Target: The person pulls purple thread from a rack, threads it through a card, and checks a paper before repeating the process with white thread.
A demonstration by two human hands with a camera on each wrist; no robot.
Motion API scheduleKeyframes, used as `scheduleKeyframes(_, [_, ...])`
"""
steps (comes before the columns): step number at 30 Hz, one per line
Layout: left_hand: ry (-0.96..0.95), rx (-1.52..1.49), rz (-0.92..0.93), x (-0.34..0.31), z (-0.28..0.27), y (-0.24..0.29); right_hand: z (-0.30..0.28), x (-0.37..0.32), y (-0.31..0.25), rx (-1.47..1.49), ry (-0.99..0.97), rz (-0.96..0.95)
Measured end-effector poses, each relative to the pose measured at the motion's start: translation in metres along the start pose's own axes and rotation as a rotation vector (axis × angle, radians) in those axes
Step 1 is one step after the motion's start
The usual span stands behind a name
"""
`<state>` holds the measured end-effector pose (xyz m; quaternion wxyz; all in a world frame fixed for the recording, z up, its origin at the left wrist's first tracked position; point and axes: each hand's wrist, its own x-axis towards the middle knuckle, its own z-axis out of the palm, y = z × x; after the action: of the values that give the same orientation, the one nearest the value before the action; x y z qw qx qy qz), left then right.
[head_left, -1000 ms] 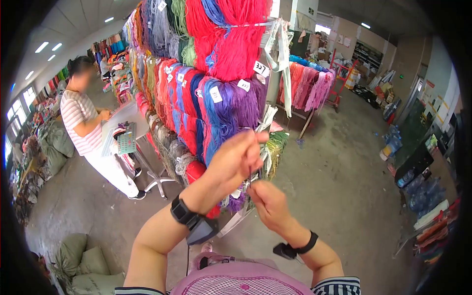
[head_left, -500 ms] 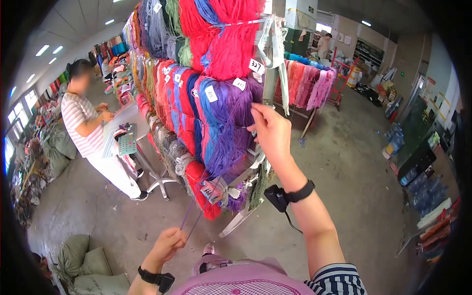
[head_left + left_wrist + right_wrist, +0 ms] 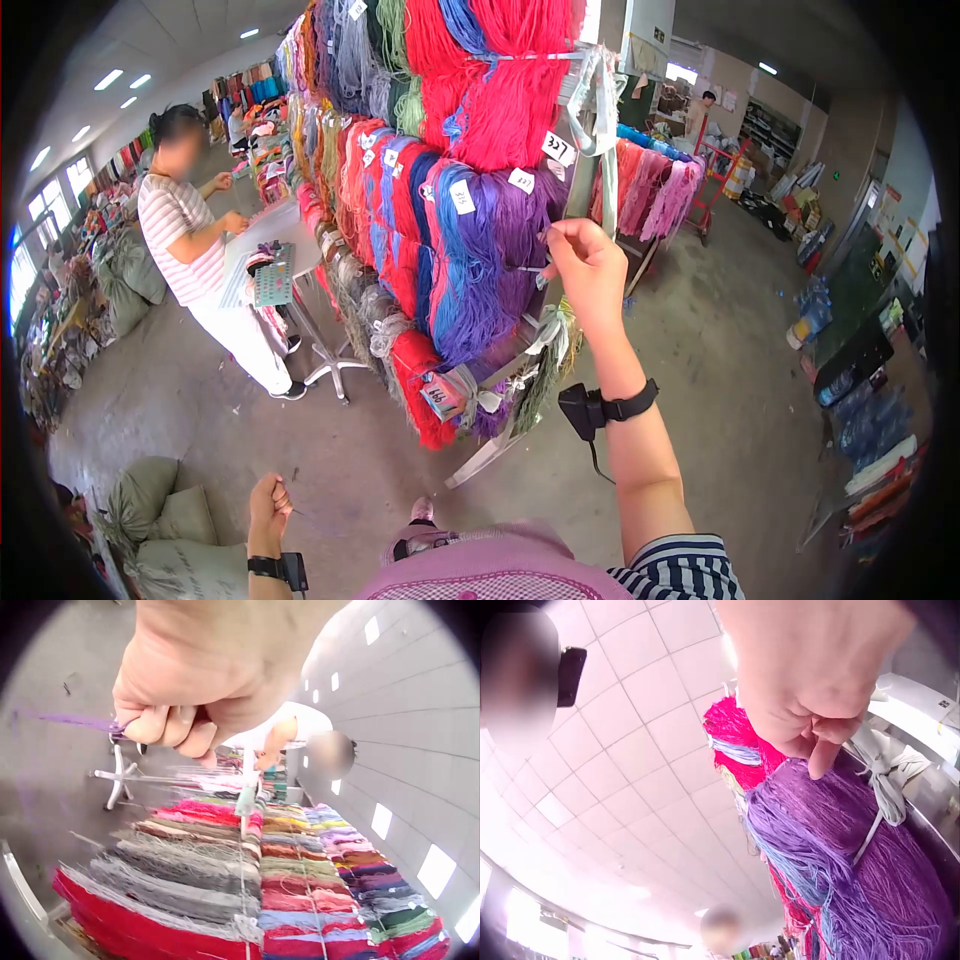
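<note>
A purple yarn skein (image 3: pixel 515 215) hangs on the rack's near corner, beside blue yarn. At its right edge is my right hand (image 3: pixel 592 280), thumb and forefinger pinched together at the strands. The right wrist view has that hand (image 3: pixel 817 682) curled over the top of the purple skein (image 3: pixel 832 802). Low at the left, away from the rack, my left hand (image 3: pixel 268 510) is raised in a fist. In the left wrist view a thin purple strand (image 3: pixel 75 720) runs out from this hand (image 3: pixel 195 682), gripped under its curled fingers.
Red yarn (image 3: pixel 520 110) hangs above the purple, with a tag (image 3: pixel 558 149) marked 327. A person in a striped top (image 3: pixel 180 235) stands at a small table (image 3: pixel 305 250) on the left. Sacks (image 3: pixel 185 515) lie at lower left. The rack's metal foot (image 3: pixel 480 462) juts over the floor.
The hands were close together in front of the rack. My left hand has since moved down and left with the strand; my right hand has moved up to the purple skein.
</note>
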<state>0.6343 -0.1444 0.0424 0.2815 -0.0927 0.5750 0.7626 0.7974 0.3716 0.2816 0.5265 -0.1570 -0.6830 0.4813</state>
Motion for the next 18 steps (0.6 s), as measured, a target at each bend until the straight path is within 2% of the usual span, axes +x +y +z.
scheduleKeyframes(1, [-0.002, 0.0, 0.0, 0.0, 0.013, 0.003, -0.004, 0.0, -0.004, 0.088, -0.037, 0.089])
scheduleKeyframes(2, [-0.051, 0.042, -0.006, 0.001, 0.027, 0.005, -0.008, 0.0, -0.003, 0.087, -0.034, 0.085])
scheduleKeyframes(4, [-0.114, 0.087, -0.012, 0.004, 0.05, 0.008, -0.016, 0.002, 0.0, 0.33, -0.113, 0.196])
scheduleKeyframes(5, [-0.168, 0.105, -0.007, 0.003, 0.059, 0.01, -0.018, 0.001, 0.002, 0.362, -0.148, 0.197])
scheduleKeyframes(9, [-0.282, 0.179, -0.017, 0.005, 0.082, 0.015, -0.024, 0.006, 0.01, 0.389, -0.222, 0.204])
scheduleKeyframes(18, [-0.343, 0.183, -0.04, 0.012, 0.104, 0.021, -0.022, 0.011, 0.011, 0.341, -0.274, 0.231])
